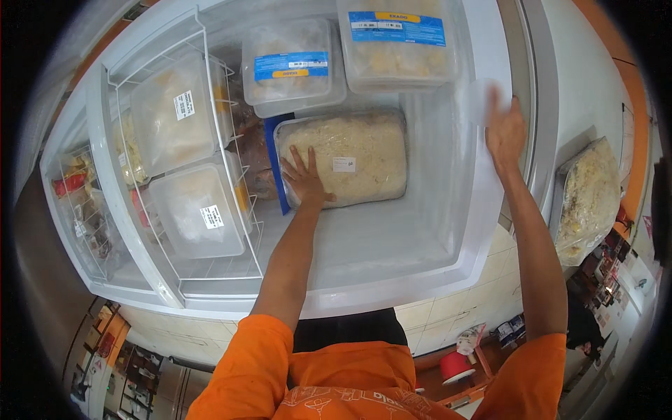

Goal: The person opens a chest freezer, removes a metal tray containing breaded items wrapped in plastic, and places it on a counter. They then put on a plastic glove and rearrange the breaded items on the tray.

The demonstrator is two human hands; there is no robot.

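My left hand (306,180) lies with spread fingers on a plastic-wrapped block of pale, crumbly food (364,150) inside the chest freezer. This block carries a small white label and rests against a blue upright panel (276,164). Over the freezer's right rim (483,161) is my right hand (505,136), its fingertips blurred and drawn together at a pale, whitish thing (479,101). What that thing is cannot be made out. Behind the block stand two lidded plastic tubs, the smaller (290,66) at left and the larger (399,45) at right, both with blue labels.
A white wire basket (220,269) holds frosted tubs (199,210) to the left of the block. Beyond a white divider (140,238) lie more bagged goods (84,203). At right, another wrapped pale block (588,199) sits outside the freezer. A red round object (456,367) is low behind me.
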